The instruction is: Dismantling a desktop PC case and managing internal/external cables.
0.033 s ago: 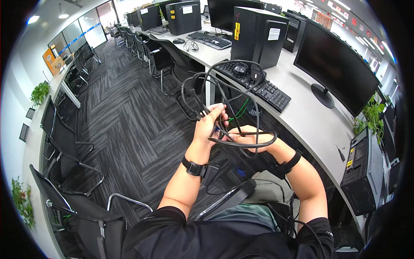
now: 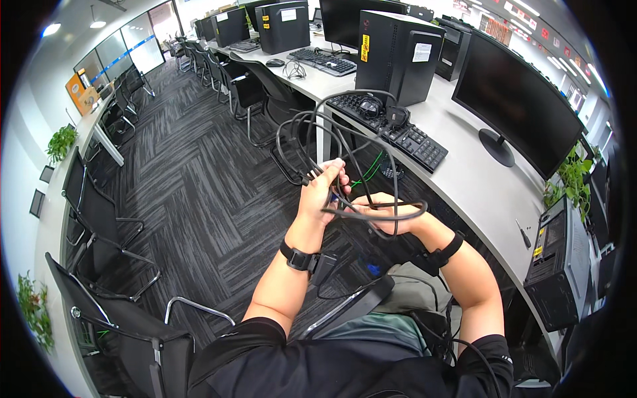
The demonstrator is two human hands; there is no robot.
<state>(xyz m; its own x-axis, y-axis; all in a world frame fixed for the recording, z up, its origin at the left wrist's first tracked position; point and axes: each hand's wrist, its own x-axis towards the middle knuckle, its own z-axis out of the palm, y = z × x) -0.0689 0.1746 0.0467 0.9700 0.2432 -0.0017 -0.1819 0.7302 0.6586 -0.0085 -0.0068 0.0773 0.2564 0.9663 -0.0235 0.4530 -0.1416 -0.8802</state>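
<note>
A coiled black cable (image 2: 340, 142) is held up in front of me, its loose loops spreading above and to the right of my hands. My left hand (image 2: 320, 191) is closed around the gathered strands, thumb pointing up. Close beside it, my right hand (image 2: 383, 211) pinches part of the same cable, with one loop passing across its fingers and wrist. Between the palms a small blue part (image 2: 334, 198) shows, perhaps a connector; most of it is hidden. Dark straps with small devices circle both wrists.
On the right, a long desk (image 2: 474, 182) carries a keyboard (image 2: 421, 149) with a headset, a black computer tower (image 2: 398, 60), a monitor (image 2: 521, 99) and a screwdriver (image 2: 523, 233). Another tower (image 2: 561, 265) is at the desk's right end. Office chairs (image 2: 109, 312) line the left side.
The cable's upper loops shift slightly, and the strand near my right hand moves a little. Both hands keep their places and their hold.
</note>
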